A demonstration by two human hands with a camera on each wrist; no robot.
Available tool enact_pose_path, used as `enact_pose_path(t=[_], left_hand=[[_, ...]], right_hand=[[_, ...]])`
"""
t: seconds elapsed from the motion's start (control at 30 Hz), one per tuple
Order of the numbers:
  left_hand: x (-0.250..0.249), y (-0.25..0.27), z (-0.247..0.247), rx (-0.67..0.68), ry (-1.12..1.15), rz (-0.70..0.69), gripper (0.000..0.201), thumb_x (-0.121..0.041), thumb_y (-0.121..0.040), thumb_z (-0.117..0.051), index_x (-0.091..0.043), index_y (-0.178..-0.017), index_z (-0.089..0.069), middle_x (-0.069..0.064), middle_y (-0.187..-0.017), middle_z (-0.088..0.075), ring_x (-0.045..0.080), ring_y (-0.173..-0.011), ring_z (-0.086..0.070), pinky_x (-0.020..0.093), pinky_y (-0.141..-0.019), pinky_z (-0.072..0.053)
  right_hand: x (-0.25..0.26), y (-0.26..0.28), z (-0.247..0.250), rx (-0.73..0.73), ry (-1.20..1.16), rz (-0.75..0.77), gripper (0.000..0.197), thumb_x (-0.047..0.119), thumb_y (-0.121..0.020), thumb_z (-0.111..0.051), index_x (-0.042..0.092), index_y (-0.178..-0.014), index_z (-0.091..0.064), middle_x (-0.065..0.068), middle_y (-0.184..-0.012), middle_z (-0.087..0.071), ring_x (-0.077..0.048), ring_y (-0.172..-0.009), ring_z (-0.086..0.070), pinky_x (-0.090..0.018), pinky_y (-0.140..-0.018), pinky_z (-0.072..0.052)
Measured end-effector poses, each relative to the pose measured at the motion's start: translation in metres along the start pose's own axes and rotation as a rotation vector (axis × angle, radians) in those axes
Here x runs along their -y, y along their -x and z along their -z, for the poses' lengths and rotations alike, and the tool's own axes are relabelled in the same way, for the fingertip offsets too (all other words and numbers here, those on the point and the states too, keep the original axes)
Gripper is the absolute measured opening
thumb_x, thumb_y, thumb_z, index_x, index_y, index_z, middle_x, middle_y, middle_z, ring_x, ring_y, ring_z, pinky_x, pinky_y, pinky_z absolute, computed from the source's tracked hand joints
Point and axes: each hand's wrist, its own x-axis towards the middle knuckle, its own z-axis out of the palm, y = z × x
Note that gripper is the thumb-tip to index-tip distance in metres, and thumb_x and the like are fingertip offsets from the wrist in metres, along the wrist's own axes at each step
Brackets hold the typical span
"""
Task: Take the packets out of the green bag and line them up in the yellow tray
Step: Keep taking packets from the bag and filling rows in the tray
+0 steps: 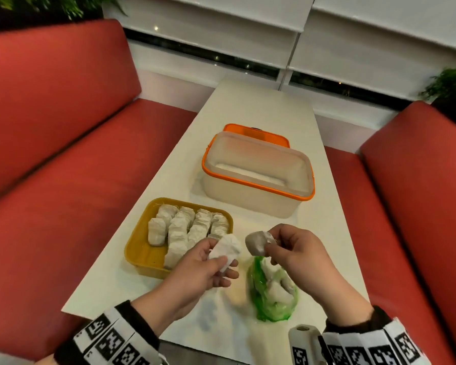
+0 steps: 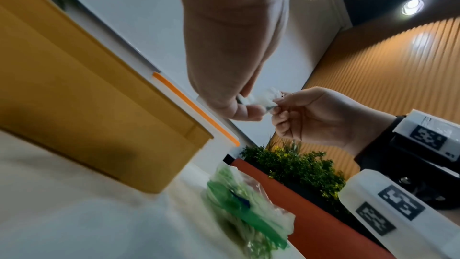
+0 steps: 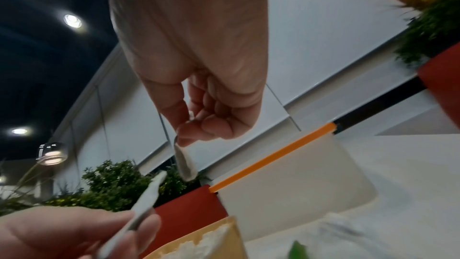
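Note:
In the head view the yellow tray (image 1: 140, 250) sits at the near left of the white table, with several white packets (image 1: 184, 227) lined up in rows inside. My left hand (image 1: 225, 260) hovers at the tray's right edge and holds a flat white packet (image 1: 227, 247) between thumb and fingers. Just to its right, my right hand (image 1: 270, 250) pinches a greyer packet (image 1: 257, 242) by its end above the green bag (image 1: 271, 293). The bag lies crumpled on the table and more packets show through it. In the right wrist view that packet (image 3: 184, 164) dangles from my right fingertips (image 3: 189, 135).
A clear plastic box with an orange rim (image 1: 258, 180) stands beyond the tray, with an orange lid (image 1: 256, 131) behind it. Red sofa seats (image 1: 63, 159) flank the narrow table on both sides. The table's near edge runs just below my wrists.

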Motion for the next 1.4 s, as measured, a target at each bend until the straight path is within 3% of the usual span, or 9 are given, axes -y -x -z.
enact_pose_path(t=[0.1, 0.17, 0.23, 0.37, 0.47, 0.63, 0.9, 1.17, 1.4], left_hand=[[-0.006, -0.002, 0.018, -0.060, 0.140, 0.014, 0.025, -0.007, -0.098, -0.044, -0.010, -0.122, -0.051, 0.015, -0.103, -0.069, 0.025, -0.080, -0.068, 0.032, -0.064, -0.055], [-0.012, 0.002, 0.031, 0.021, 0.264, 0.043, 0.029, -0.020, -0.098, -0.044, -0.008, -0.122, -0.054, 0.018, -0.112, -0.067, 0.028, -0.084, -0.068, 0.034, -0.062, -0.056], [-0.018, 0.009, 0.043, 0.125, 0.297, 0.049, 0.033, -0.028, -0.094, -0.049, -0.009, -0.120, -0.056, 0.016, -0.103, -0.068, 0.026, -0.078, -0.066, 0.031, -0.059, -0.055], [-0.018, 0.015, 0.064, 0.049, 0.156, -0.018, 0.021, -0.004, -0.092, -0.053, -0.009, -0.112, -0.057, 0.005, -0.079, -0.067, 0.017, -0.063, -0.060, 0.023, -0.051, -0.050], [-0.020, 0.018, 0.079, -0.011, 0.089, -0.032, 0.015, -0.003, -0.093, -0.052, -0.010, -0.105, -0.059, 0.007, -0.079, -0.065, 0.014, -0.058, -0.059, 0.021, -0.048, -0.046], [-0.026, 0.017, 0.098, -0.138, 0.147, -0.032, 0.011, -0.010, -0.093, -0.055, -0.007, -0.102, -0.061, 0.011, -0.084, -0.062, 0.014, -0.056, -0.057, 0.021, -0.047, -0.046], [-0.029, 0.023, 0.131, -0.349, 0.188, -0.143, 0.025, -0.009, -0.100, -0.039, -0.011, -0.094, -0.063, 0.005, -0.078, -0.066, 0.014, -0.063, -0.058, 0.024, -0.058, -0.048], [-0.025, 0.026, 0.140, -0.357, 0.227, -0.155, 0.020, -0.006, -0.099, -0.040, -0.005, -0.103, -0.060, 0.012, -0.083, -0.063, 0.014, -0.060, -0.058, 0.020, -0.053, -0.051], [-0.020, 0.026, 0.147, -0.359, 0.215, -0.132, 0.021, -0.005, -0.099, -0.040, -0.005, -0.108, -0.059, 0.011, -0.085, -0.065, 0.015, -0.065, -0.060, 0.021, -0.056, -0.052]], right_hand=[[0.028, -0.005, -0.020, 0.241, -0.068, 0.026, 0.008, -0.001, -0.077, -0.063, 0.005, -0.072, -0.064, -0.003, -0.060, -0.057, -0.012, -0.056, -0.053, -0.026, -0.058, -0.044], [0.042, -0.010, -0.036, 0.350, -0.117, 0.043, 0.009, -0.003, -0.076, -0.062, 0.005, -0.071, -0.062, -0.005, -0.061, -0.056, -0.013, -0.055, -0.052, -0.024, -0.056, -0.042], [0.050, -0.020, -0.053, 0.354, -0.058, 0.059, 0.017, -0.005, -0.078, -0.061, 0.010, -0.069, -0.062, -0.001, -0.058, -0.057, -0.012, -0.053, -0.052, -0.026, -0.055, -0.042], [0.060, -0.035, -0.082, 0.312, 0.211, 0.153, 0.009, 0.011, -0.082, -0.063, 0.016, -0.075, -0.063, -0.005, -0.066, -0.064, -0.012, -0.058, -0.055, -0.033, -0.060, -0.049], [0.073, -0.039, -0.101, 0.341, 0.451, 0.291, 0.015, 0.023, -0.088, -0.061, 0.018, -0.073, -0.061, 0.005, -0.064, -0.056, -0.007, -0.060, -0.048, -0.023, -0.059, -0.042], [0.100, -0.050, -0.125, 0.353, 0.715, 0.495, 0.014, 0.024, -0.090, -0.058, 0.016, -0.080, -0.065, 0.001, -0.074, -0.059, -0.018, -0.071, -0.051, -0.034, -0.066, -0.047], [0.122, -0.083, -0.138, 0.367, 0.763, 0.480, 0.011, 0.008, -0.087, -0.053, 0.012, -0.084, -0.064, -0.005, -0.077, -0.063, -0.021, -0.069, -0.057, -0.034, -0.063, -0.048], [0.096, -0.114, -0.185, 0.555, 1.003, 0.364, 0.016, 0.005, -0.084, -0.052, 0.011, -0.087, -0.066, -0.005, -0.083, -0.061, -0.019, -0.073, -0.052, -0.030, -0.062, -0.044], [0.088, -0.125, -0.199, 0.530, 1.080, 0.317, 0.019, 0.002, -0.084, -0.048, 0.003, -0.092, -0.065, -0.012, -0.089, -0.063, -0.022, -0.074, -0.051, -0.029, -0.063, -0.041]])
